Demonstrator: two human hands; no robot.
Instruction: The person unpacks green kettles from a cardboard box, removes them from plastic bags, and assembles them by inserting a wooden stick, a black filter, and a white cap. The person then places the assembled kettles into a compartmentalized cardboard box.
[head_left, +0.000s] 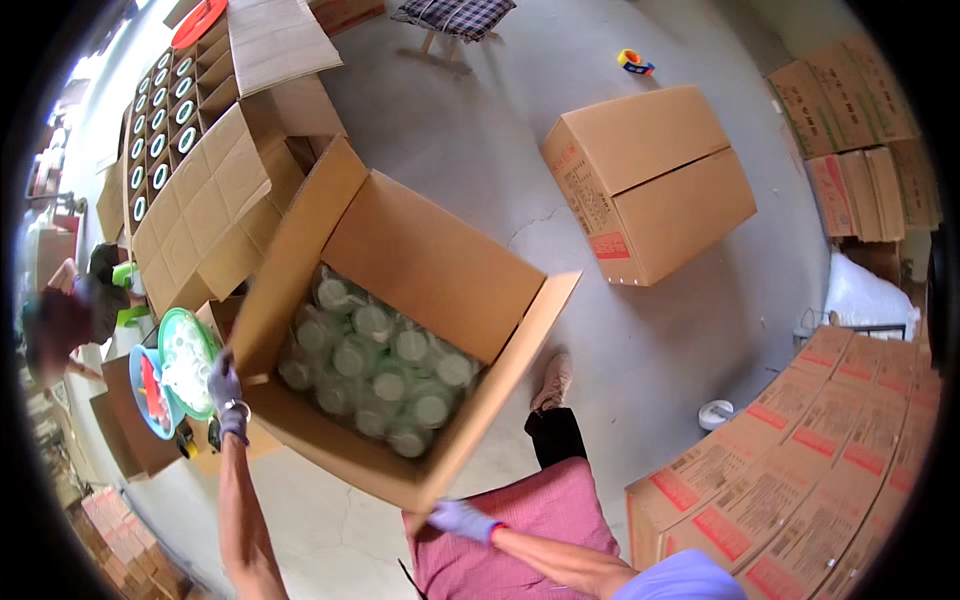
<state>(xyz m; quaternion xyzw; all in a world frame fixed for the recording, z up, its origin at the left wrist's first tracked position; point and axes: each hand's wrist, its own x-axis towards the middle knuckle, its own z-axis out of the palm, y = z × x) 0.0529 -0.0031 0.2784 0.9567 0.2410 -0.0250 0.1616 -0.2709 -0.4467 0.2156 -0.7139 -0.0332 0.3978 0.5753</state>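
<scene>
A large open cardboard box sits tilted in front of me with its flaps up. Inside it are several clear round containers with pale round tops, slightly blurred. My left hand, in a purple glove with a bracelet at the wrist, grips the box's left side. At the near corner, my right hand, gloved too, holds the box's lower edge, its fingertips partly hidden by the cardboard. Pink cloth covers my lap below the box.
A closed cardboard box stands on the floor at the right, with a tape dispenser beyond it. Stacked cartons fill the near right. At the left are a divided carton, a green basin and another person.
</scene>
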